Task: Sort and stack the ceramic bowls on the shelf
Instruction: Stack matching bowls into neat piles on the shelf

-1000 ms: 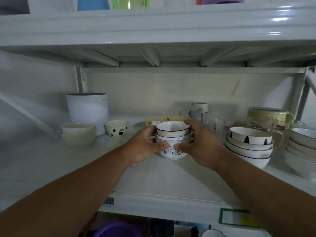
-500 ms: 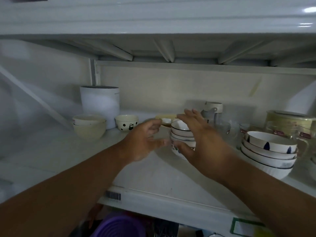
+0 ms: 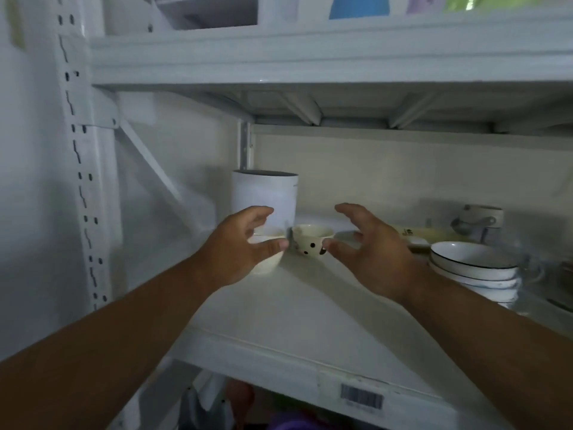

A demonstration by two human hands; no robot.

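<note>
**Both hands spread beside the spotted bowl**

The shelf (image 3: 310, 311) has its front lip nearest, a barcode label (image 3: 361, 399) stuck on it, and a broad bare stretch of board between that lip and the hands; the perforated upright (image 3: 82, 181) bounds the left side, and the upper shelf's beam (image 3: 310, 66) hangs above. Both forearms reach in from below; the left hand (image 3: 238, 248) is spread with its thumb stretched right, holding nothing, partly covering a cream bowl stack (image 3: 268, 246); the right hand (image 3: 370, 246) is likewise spread and holds nothing, thumb pointing left. The spotted bowl (image 3: 311, 240) sits between the two thumbs, close to each; whether either touches it cannot be told. Right of the right wrist stands a stack of black-rimmed bowls (image 3: 474, 265); behind the cream stack rises a white cylinder (image 3: 265, 197); a flask (image 3: 479, 221) stands far right.
</note>
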